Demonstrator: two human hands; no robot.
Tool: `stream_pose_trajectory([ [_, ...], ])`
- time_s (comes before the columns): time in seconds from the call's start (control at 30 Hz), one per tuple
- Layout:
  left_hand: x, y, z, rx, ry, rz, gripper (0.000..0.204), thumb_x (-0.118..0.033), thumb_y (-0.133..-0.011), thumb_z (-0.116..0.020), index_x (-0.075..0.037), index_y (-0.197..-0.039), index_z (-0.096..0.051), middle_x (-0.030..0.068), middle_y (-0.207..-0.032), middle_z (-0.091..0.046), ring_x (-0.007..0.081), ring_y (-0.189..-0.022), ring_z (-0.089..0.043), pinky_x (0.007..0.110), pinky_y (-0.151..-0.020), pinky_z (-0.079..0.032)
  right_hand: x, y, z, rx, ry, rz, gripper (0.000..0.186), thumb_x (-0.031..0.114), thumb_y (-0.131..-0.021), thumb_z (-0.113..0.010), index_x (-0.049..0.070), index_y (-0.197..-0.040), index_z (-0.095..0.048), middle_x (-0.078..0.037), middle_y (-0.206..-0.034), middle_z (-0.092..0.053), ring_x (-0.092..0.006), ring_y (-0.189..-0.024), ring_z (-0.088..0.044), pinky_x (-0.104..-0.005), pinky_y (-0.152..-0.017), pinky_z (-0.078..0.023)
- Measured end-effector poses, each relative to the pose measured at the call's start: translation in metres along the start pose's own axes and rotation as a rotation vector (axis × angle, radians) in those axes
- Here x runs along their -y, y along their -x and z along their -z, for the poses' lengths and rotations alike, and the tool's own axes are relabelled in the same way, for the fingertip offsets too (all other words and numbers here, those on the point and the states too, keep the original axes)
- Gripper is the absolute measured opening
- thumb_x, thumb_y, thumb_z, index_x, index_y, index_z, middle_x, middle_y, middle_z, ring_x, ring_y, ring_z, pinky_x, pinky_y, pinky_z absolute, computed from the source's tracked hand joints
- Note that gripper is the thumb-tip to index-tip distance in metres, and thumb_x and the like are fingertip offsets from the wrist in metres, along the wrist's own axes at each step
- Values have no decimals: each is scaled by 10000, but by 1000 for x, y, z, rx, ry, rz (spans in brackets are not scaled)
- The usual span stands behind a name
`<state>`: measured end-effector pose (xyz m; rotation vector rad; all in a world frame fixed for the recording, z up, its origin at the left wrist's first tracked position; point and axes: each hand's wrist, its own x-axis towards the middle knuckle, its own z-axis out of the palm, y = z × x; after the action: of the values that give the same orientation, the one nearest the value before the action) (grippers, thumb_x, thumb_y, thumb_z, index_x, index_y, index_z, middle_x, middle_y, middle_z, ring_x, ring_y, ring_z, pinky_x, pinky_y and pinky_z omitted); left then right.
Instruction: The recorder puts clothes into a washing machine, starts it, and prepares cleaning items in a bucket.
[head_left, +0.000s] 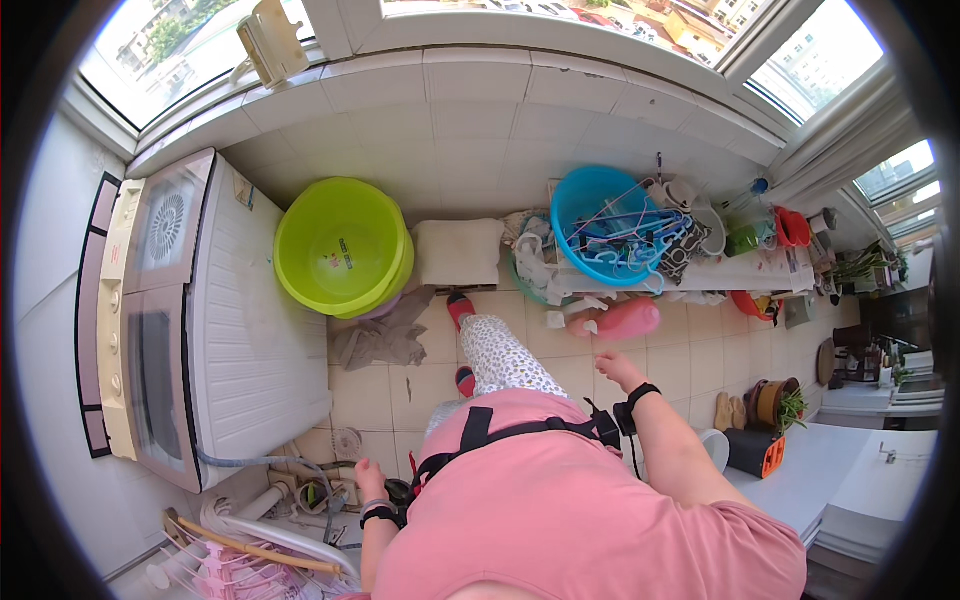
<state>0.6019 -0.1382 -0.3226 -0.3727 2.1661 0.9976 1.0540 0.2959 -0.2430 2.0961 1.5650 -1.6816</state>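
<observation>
My right hand (622, 371) hangs out in front at my right side, fingers loosely bent and a little apart, with nothing in it. A pink plastic bottle (630, 318) lies on the floor beyond it. Down by my left hip is my left hand (371, 481); its fingers are slightly apart and nothing shows in them. Hoses (325, 497) and pipes by the floor are nearest to it. Ahead, a large lime-green basin (385, 250) stands against the tiled wall beside a white cloth-covered stool (458, 252). A blue basin (568, 222) full of hangers (630, 235) sits on a low white bench.
A twin-tub washing machine (250, 330) stands at the left. A grey rag (390, 335) lies on the floor near my feet. Pink clip hangers (225, 570) are at the lower left. To the right are a potted plant (770, 403), slippers (730, 411) and a white cabinet (830, 460).
</observation>
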Motion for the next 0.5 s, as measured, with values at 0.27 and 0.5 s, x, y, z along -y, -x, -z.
stream_pose_trajectory([
  [0.27, -62, -31, -36, 167, 107, -70, 360, -64, -868, -481, -32, -1226, -449, 25, -839, -510, 110, -682, -490, 252, -532, -403, -52, 19, 16, -17, 32, -188, 307, 243, -850, -579, 56, -1092, -604, -40, -886, -626, -138, -789, -574, -285, -662, -466],
  [0.5, -112, -5, -59, 231, 46, -195, 314, -61, -854, -498, -49, -1168, -503, 27, -935, -546, 110, -739, -513, 249, -589, -423, -42, 18, 29, -28, 83, -181, 317, 264, -865, -561, 34, -1077, -611, -57, -894, -635, -146, -785, -571, -293, -652, -467],
])
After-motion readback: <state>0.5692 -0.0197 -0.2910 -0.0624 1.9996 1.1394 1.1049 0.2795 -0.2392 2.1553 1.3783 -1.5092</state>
